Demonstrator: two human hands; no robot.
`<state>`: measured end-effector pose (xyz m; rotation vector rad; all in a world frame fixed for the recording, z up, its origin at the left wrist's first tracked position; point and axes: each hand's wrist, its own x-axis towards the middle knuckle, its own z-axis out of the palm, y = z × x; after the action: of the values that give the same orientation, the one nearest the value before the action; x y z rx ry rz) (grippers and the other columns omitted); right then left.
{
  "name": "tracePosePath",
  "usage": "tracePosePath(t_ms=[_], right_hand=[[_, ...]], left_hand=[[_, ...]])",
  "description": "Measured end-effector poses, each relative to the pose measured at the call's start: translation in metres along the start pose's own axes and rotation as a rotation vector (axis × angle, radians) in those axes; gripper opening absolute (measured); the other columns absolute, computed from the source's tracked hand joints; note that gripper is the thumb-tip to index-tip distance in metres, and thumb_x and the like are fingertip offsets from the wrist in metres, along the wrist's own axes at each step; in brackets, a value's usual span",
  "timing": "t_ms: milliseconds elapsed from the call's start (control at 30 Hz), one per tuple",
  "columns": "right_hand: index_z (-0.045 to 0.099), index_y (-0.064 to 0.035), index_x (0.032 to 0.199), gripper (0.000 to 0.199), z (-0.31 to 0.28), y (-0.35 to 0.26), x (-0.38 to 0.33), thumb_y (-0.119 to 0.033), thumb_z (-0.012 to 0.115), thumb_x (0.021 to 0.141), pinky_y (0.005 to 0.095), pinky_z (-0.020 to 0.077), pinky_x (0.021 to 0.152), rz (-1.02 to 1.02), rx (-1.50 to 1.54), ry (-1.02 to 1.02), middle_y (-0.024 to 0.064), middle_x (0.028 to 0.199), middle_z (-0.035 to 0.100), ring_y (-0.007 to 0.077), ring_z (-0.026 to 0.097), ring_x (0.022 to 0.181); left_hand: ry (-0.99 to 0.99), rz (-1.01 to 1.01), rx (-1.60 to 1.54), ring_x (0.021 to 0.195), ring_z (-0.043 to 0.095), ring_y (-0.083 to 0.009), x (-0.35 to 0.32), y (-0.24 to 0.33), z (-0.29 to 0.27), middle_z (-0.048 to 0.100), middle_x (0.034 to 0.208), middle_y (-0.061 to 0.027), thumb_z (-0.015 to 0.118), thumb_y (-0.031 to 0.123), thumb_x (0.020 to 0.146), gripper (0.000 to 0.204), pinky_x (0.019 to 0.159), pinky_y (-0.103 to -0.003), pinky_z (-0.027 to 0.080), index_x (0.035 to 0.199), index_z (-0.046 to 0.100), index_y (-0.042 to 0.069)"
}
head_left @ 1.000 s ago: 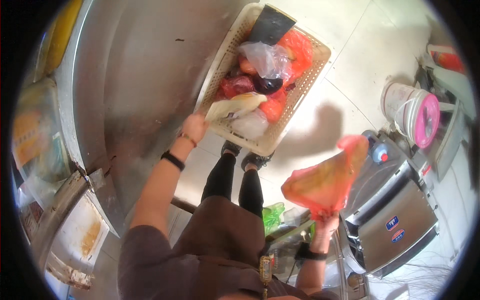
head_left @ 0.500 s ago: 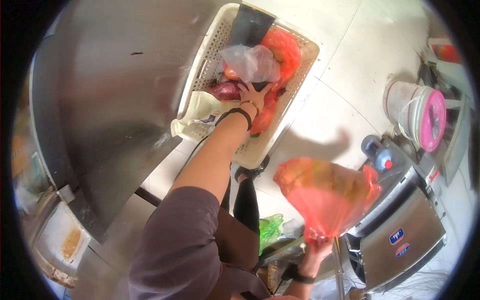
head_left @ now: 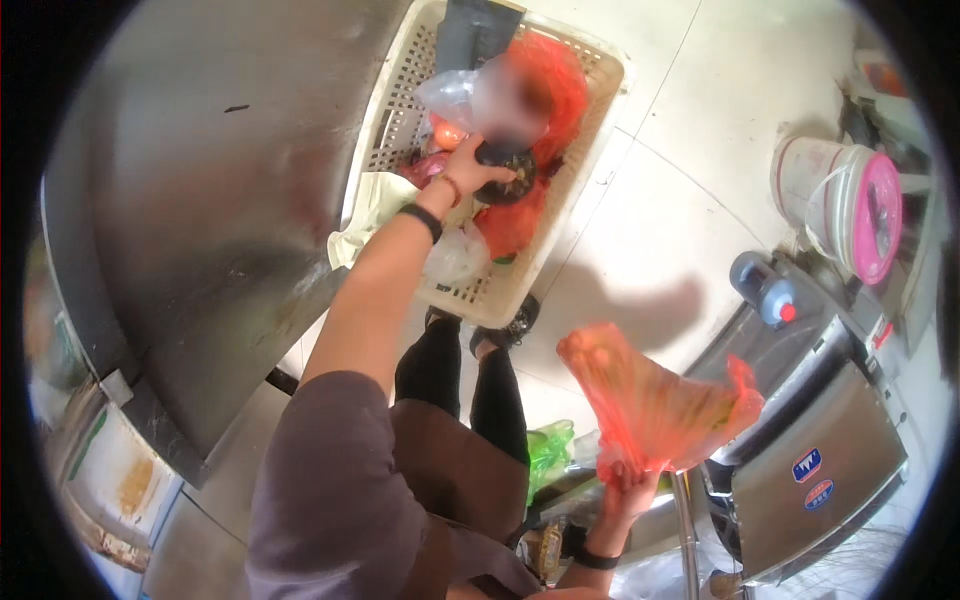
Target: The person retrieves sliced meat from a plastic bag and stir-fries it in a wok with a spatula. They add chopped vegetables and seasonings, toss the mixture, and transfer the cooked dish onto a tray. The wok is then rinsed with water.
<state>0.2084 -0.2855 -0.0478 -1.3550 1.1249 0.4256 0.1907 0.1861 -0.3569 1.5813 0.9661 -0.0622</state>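
Note:
My left hand (head_left: 468, 175) reaches into a cream plastic basket (head_left: 365, 165). Its thumb and fingers curve round a dark, roundish item (head_left: 507, 178) with pale specks, whose kind I cannot make out. Around it in the basket are red plastic bags (head_left: 512, 222), clear plastic bags (head_left: 455, 255), an orange round item (head_left: 449, 135) and a dark sheet (head_left: 475, 35). At the lower right, my right hand (head_left: 628, 490) grips the gathered end of a translucent red plastic bag (head_left: 665, 415). Long yellow-green contents show through its side.
A dark metal surface (head_left: 210, 200) fills the left side. Beyond the right hand stand a metal-fronted appliance (head_left: 820, 480), a plastic bottle (head_left: 765, 290) and a white bucket with a pink lid (head_left: 825, 195). A green plastic bag (head_left: 548, 455) lies near my legs.
My left hand has gone from spread fingers to a curl round the dark item, which now shows more. The bag in my right hand has turned and looks narrower. The view has shifted slightly.

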Motion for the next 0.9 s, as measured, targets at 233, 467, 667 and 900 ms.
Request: tracePosePath(t_ms=[233,467,667,900], right_hand=[[0.05,-0.009,0.098,0.008,0.034,-0.05,-0.1,-0.013,0.045,0.093,0.0289,0.0354,0.048,-0.121,-0.022,-0.473,-0.0032,0.064,0.039,0.0113,0.038,0.051],[0.048,-0.0136,0.087,0.009,0.057,-0.062,-0.188,-0.008,0.045,0.092,0.0303,0.0359,0.05,-0.012,0.056,-0.768,-0.0016,0.07,0.043,0.0119,0.036,0.053],[0.049,-0.0101,0.082,0.014,0.118,-0.017,-0.189,-0.007,0.042,0.093,0.0248,0.038,0.05,-0.158,-0.429,-0.75,-0.0008,0.067,0.046,0.0079,0.04,0.054],[0.064,0.0025,0.102,0.027,0.16,0.088,-0.099,-0.019,0.049,0.093,0.0319,0.0509,0.067,-0.506,-1.18,-0.827,0.0119,0.079,0.066,0.019,0.062,0.069]], left_hand=[[-0.089,-0.163,-0.695,0.117,0.052,-0.0196,-0.195,0.073,-0.034,0.053,0.129,-0.0071,0.076,-0.001,0.072,0.075,0.098,-0.034,0.045,0.138,0.042,0.009],[0.013,-0.379,-0.929,0.115,0.055,-0.0215,-0.42,0.153,-0.1,0.052,0.129,-0.008,0.068,-0.009,0.076,0.076,0.094,-0.036,0.05,0.141,0.037,0.012],[0.132,-0.446,-1.04,0.121,0.05,-0.0254,-0.571,0.144,-0.149,0.049,0.134,-0.0087,0.066,-0.007,0.076,0.078,0.1,-0.04,0.046,0.144,0.032,0.013],[0.205,-0.394,-1.197,0.119,0.053,-0.0263,-0.711,0.117,-0.206,0.051,0.131,-0.0092,0.065,-0.011,0.076,0.078,0.098,-0.04,0.049,0.143,0.035,0.017]])
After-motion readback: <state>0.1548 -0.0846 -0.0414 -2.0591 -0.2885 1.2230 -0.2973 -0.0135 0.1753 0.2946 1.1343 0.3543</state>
